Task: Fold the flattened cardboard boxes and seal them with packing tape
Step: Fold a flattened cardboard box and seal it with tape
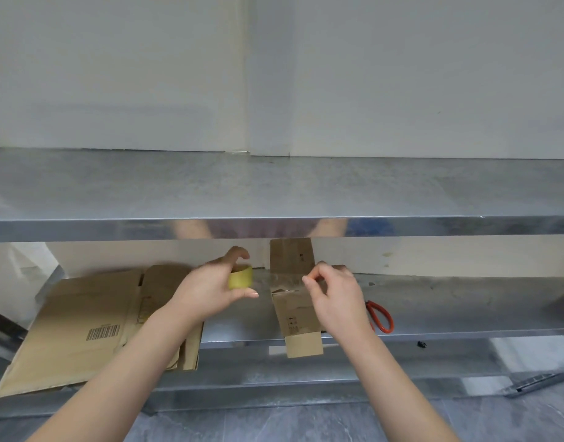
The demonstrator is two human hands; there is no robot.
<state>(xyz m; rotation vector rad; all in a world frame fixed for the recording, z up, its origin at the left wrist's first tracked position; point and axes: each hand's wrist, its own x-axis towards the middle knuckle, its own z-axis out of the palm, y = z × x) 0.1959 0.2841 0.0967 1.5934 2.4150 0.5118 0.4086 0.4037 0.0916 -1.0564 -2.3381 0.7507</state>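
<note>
Currently the left hand (207,295) fingers curl round the yellow-green packing tape roll (240,277). The right hand (335,298) fingers pinch the clear tape end, so the strip spans the small brown cardboard box (295,317) on the steel table (465,307), likely lining up a seam seal. Red-handled scissors (383,317) lie just beside, handy for the cut. Count: one roll, one small box, one scissors, one stack of flattened brown cardboard (83,330) at the left; number of sheets unclear.

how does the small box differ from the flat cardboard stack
The stack is wide and flat; the small box is narrow, its far flap standing up. The stack shows a barcode; the small box only tiny marks. The small box has tape across it; the stack none. Both are brown cardboard on the shelf.
</note>
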